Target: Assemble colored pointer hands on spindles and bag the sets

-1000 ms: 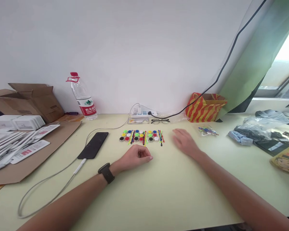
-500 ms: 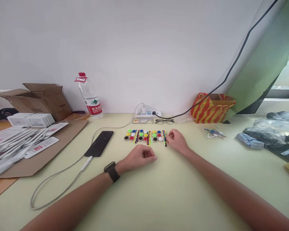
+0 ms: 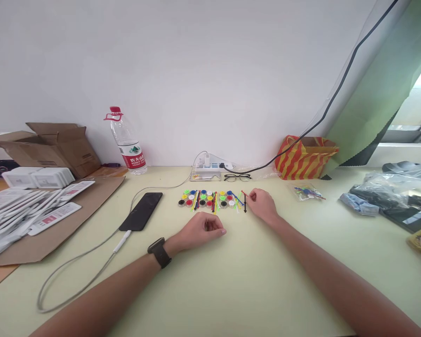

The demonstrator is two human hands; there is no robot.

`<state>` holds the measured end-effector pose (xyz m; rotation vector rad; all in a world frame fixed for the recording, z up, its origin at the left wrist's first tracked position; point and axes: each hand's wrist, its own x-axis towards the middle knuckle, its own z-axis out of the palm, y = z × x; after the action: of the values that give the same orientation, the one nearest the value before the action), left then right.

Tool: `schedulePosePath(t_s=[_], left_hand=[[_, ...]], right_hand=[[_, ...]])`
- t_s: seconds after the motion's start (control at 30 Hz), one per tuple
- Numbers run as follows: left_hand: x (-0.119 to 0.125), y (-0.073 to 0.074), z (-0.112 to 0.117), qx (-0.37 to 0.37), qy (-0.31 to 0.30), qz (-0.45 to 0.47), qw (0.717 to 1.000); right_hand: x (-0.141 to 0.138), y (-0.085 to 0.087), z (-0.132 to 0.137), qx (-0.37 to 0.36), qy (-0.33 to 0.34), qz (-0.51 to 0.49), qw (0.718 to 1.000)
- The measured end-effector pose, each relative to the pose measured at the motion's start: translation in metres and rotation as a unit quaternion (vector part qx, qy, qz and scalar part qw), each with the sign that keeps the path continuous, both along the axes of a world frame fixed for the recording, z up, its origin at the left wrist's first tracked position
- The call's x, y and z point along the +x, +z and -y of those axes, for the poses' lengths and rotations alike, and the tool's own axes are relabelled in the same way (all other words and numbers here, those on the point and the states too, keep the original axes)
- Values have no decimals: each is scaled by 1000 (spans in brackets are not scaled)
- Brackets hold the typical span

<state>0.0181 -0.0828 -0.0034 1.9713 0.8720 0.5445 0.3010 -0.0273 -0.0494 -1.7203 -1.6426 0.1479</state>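
Note:
Small round discs in several colours lie in groups on the table, with thin coloured plastic sticks lined up between the groups. At the right end, a black stick stands apart, near a blue stick lying aslant. My right hand is closed in a pinch on a thin red stick beside these. My left hand, with a black watch on its wrist, rests in front of the discs, fingers curled, and nothing shows in them.
A phone on a charging cable lies left, near a water bottle. Glasses and a power strip sit at the wall. Right are a striped bag and a plastic packet of coloured pieces.
The sticks at the right end have spread from a tight bundle; the black one is now apart. A red stick now shows in my right fingers. My left hand stays put.

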Motion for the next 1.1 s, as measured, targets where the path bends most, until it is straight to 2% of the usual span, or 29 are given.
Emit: schedulePosePath(t_s=[0.2,0.33,0.4,0.47,0.53,0.57,0.63,0.7,0.87,1.1], left_hand=[[0,2,0,-1,-4,-2,1000],[0,1,-1,-1,-6,-4,1000],[0,1,0,-2,-5,-2,1000],[1,2,0,-3,-5,-1,1000],[1,3,0,-3,-6,-2,1000],[1,3,0,-3,-6,-2,1000],[0,3,0,-2,-5,-4,1000],[0,3,0,-1,-3,-5,1000],[1,4,1,2,-1,-6,1000],[1,6,2,4,2,-8,1000]], right_hand=[[23,14,-1,36,3,-25,999],[14,26,2,56,30,-38,997],[-1,29,8,59,83,-44,994],[-16,30,15,61,181,-44,981],[-27,27,20,48,257,-15,965],[-29,25,21,36,274,6,961],[-28,22,19,12,271,44,961],[-22,19,16,3,237,62,969],[-8,20,11,34,163,74,983],[-17,22,17,57,162,111,979]])
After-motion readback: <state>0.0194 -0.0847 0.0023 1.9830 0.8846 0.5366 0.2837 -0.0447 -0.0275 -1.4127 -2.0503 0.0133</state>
